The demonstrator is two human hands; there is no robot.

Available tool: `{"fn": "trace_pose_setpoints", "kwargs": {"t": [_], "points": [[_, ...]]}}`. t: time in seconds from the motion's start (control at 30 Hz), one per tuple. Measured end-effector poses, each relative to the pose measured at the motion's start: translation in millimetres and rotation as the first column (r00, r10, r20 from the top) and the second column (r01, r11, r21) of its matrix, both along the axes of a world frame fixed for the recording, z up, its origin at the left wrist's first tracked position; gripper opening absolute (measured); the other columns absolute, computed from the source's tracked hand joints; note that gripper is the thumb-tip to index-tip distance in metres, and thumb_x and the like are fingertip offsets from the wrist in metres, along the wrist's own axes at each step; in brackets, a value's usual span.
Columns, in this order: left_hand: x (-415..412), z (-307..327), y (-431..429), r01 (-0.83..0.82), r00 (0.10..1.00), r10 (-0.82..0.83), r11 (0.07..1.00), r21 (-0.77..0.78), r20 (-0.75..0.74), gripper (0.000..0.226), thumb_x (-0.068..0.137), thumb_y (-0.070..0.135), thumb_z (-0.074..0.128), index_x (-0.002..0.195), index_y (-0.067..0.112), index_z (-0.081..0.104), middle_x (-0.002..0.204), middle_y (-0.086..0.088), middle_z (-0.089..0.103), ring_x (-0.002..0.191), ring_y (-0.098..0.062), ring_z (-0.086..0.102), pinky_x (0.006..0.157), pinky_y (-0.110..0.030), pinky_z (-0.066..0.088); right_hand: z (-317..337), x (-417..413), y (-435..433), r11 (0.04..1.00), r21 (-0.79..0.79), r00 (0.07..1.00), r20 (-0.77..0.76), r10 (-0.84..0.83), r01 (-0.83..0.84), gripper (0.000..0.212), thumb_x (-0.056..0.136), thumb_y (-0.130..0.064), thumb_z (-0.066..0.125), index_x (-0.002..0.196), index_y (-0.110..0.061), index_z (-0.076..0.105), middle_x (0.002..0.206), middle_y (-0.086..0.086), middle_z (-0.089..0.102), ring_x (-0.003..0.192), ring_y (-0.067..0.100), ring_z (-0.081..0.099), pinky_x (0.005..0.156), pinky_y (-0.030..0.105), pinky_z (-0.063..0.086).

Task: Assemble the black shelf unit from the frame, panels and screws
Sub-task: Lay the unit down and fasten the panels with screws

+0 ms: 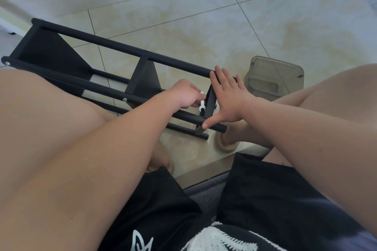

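Black metal-tube shelf frame [122,46] lies sideways at centre-left, rigid and likely light; grip its tubes. Left hand [184,96] pinches a small white plastic wrench [202,101]; right hand [226,96], fingers spread flat, braces 2 tube ends.

You've got a matt black metal frame [114,46]; white plastic wrench [202,102] against it; glossy tile floor [265,26] beneath; cloudy plastic tub [275,75] beside.
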State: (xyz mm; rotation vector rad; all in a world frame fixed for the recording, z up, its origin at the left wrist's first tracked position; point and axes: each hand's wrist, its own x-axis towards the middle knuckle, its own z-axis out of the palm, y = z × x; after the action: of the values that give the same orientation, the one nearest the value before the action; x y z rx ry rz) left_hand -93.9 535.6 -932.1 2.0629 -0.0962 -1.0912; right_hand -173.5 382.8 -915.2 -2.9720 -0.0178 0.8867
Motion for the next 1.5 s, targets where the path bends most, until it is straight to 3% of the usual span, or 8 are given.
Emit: {"fn": "trace_pose_setpoints", "kwargs": {"t": [0.13,0.33,0.63,0.73,0.87,1.13,1.4,1.5], "points": [[-3.0,0.2,-3.7,-0.105,0.994,0.105,0.994,-0.03,0.005,0.006,0.088,0.022,0.073,0.093,0.021,0.071,0.09,0.0,0.076,0.079,-0.009,0.073,0.069,-0.025,0.047,-0.5,-0.2,-0.1,1.0,0.004,1.0,0.006,0.0,0.0,0.162,0.045,-0.104,0.049,0.152,-0.011,-0.03,0.161,0.009,-0.036,0.15,0.028,-0.029,0.122,0.055,-0.01],[-3.3,5.9,-7.7,-0.218,0.975,0.217,0.975,-0.028,-0.043,0.005,0.093,0.019,0.068,0.091,0.021,0.064,0.091,0.001,0.075,0.065,0.0,0.07,0.055,-0.019,0.044,-1.2,0.0,-1.2,1.0,-0.003,1.0,0.005,0.008,-0.008,0.161,0.046,-0.104,0.047,0.152,-0.011,-0.03,0.16,0.01,-0.036,0.15,0.028,-0.029,0.123,0.055,-0.01],[-5.2,8.6,-7.7,-0.053,0.997,0.055,0.998,0.036,-0.062,0.018,0.096,0.019,0.064,0.113,0.016,0.067,0.093,0.0,0.076,0.083,-0.006,0.072,0.07,-0.026,0.049,-1.5,-0.1,-0.3,1.0,-0.007,1.0,-0.002,0.014,-0.014,0.161,0.045,-0.105,0.045,0.15,-0.01,-0.033,0.16,0.01,-0.037,0.15,0.029,-0.029,0.122,0.056,-0.01],[-7.5,9.9,-8.6,0.055,0.998,-0.052,0.996,0.074,-0.047,0.024,0.095,0.019,0.064,0.118,0.014,0.069,0.096,-0.002,0.077,0.091,-0.013,0.072,0.087,-0.033,0.053,-0.9,-0.1,-0.6,1.0,-0.003,1.0,-0.003,0.009,-0.009,0.161,0.047,-0.104,0.048,0.15,-0.01,-0.033,0.16,0.01,-0.037,0.15,0.029,-0.029,0.123,0.056,-0.009],[-6.1,13.6,-8.9,0.045,0.996,-0.038,0.994,0.095,-0.08,0.025,0.093,0.023,0.065,0.117,0.017,0.07,0.098,-0.001,0.077,0.1,-0.018,0.07,0.099,-0.04,0.051,0.2,0.3,-0.9,1.0,-0.003,1.0,-0.008,0.015,-0.015,0.16,0.047,-0.104,0.047,0.15,-0.01,-0.033,0.159,0.01,-0.038,0.15,0.029,-0.03,0.122,0.056,-0.01],[-3.6,9.7,-9.3,-0.011,0.995,0.02,0.995,0.098,-0.099,0.009,0.095,0.021,0.062,0.097,0.018,0.07,0.089,0.004,0.077,0.09,-0.009,0.072,0.092,-0.034,0.053,-0.9,-0.3,-1.5,1.0,0.006,1.0,0.0,0.004,-0.004,0.16,0.048,-0.103,0.05,0.15,-0.011,-0.034,0.159,0.009,-0.039,0.149,0.027,-0.031,0.122,0.055,-0.012],[-2.7,9.6,-8.6,0.058,0.992,-0.045,0.993,0.107,-0.118,0.01,0.097,0.021,0.06,0.099,0.015,0.068,0.068,0.014,0.073,0.081,-0.005,0.071,0.08,-0.029,0.051,-0.9,-0.7,-0.3,1.0,0.004,1.0,0.002,0.009,-0.009,0.16,0.048,-0.103,0.05,0.151,-0.011,-0.032,0.159,0.009,-0.039,0.149,0.028,-0.031,0.123,0.056,-0.01],[-3.3,10.8,-9.0,0.046,0.991,-0.033,0.994,0.102,-0.127,0.009,0.098,0.02,0.059,0.096,0.017,0.067,0.074,0.011,0.075,0.083,-0.005,0.072,0.083,-0.03,0.053,-1.0,-0.6,-0.1,1.0,0.001,1.0,0.001,0.01,-0.01,0.161,0.048,-0.103,0.049,0.151,-0.011,-0.033,0.159,0.01,-0.039,0.149,0.028,-0.031,0.123,0.056,-0.01]]}}
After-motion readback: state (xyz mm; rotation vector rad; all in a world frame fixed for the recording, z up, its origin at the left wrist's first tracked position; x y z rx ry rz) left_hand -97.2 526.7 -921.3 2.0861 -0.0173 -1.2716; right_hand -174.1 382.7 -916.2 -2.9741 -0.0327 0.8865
